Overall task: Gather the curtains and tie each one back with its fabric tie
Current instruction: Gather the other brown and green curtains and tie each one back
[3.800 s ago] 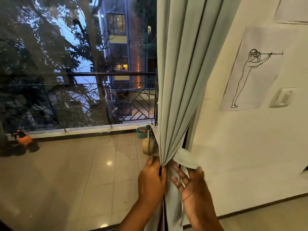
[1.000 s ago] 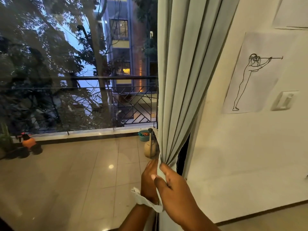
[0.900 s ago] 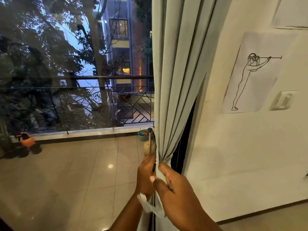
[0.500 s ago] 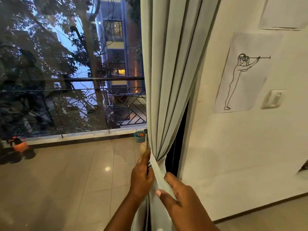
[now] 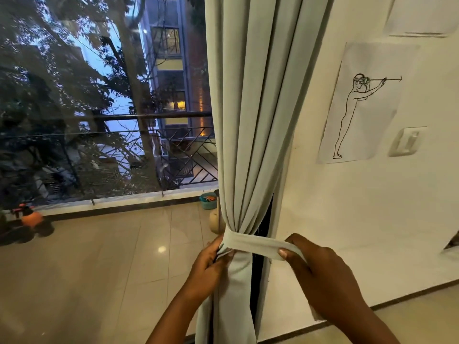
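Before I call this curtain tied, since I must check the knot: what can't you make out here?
- Head view: fabric tie ends are covered by the left hand and right hand; no knot visible.
- The tie's back run is hidden behind the curtain.
- Curtain top and hem are cut off by the frame.

One curtain (image 5: 250, 108), one fabric tie (image 5: 253, 243), two hands, left (image 5: 207, 266) and right (image 5: 320, 274), one line drawing (image 5: 360, 105), one wall switch (image 5: 407, 141), one orange toy (image 5: 31, 217), one teal basket (image 5: 208, 200)

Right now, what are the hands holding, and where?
Right hand pinches the fabric tie at its free end; left hand grips the tie against the gathered curtain.
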